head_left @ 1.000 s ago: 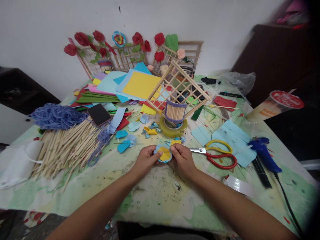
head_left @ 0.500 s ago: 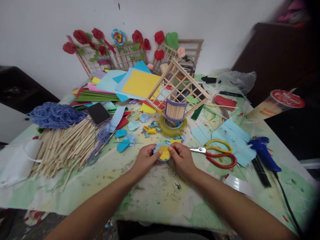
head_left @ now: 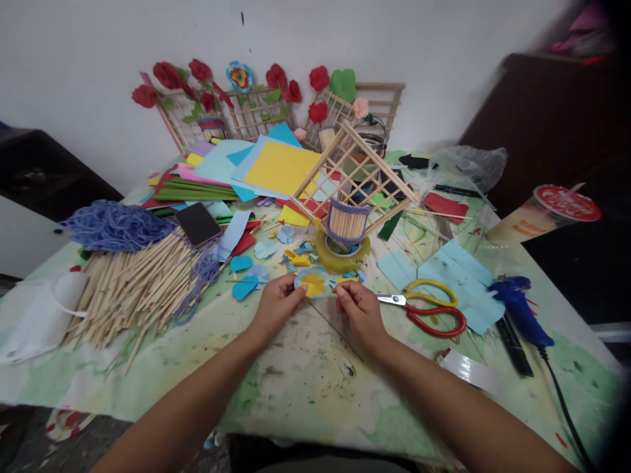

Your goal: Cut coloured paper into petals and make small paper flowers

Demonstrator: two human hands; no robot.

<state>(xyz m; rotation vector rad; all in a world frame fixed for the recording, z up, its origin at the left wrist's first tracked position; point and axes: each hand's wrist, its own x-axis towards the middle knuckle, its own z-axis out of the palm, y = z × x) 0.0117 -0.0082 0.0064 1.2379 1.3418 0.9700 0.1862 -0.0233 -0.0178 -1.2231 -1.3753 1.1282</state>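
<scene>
My left hand [head_left: 276, 305] pinches a layered paper flower [head_left: 313, 285], yellow in the middle with a blue edge, between thumb and fingers. Just right of it, my right hand [head_left: 361, 311] has its thumb and fingertips pressed together, apart from the flower; whatever they may hold is too small to make out. Past the hands, blue and yellow paper petals [head_left: 265, 248] lie scattered around a roll of clear tape [head_left: 340, 256]. Scissors [head_left: 428, 305] with one yellow and one red handle rest beside my right hand.
A bamboo lattice [head_left: 352, 177] leans above the tape roll. Bamboo sticks [head_left: 142, 295], blue yarn [head_left: 116, 226] and a phone [head_left: 198, 225] lie left. Coloured paper sheets [head_left: 280, 167] are behind. A blue glue gun [head_left: 522, 309] and a lidded cup [head_left: 545, 213] stand right.
My right hand has come off the flower's right edge, leaving a small gap. The flower has shifted slightly left and up in my left hand.
</scene>
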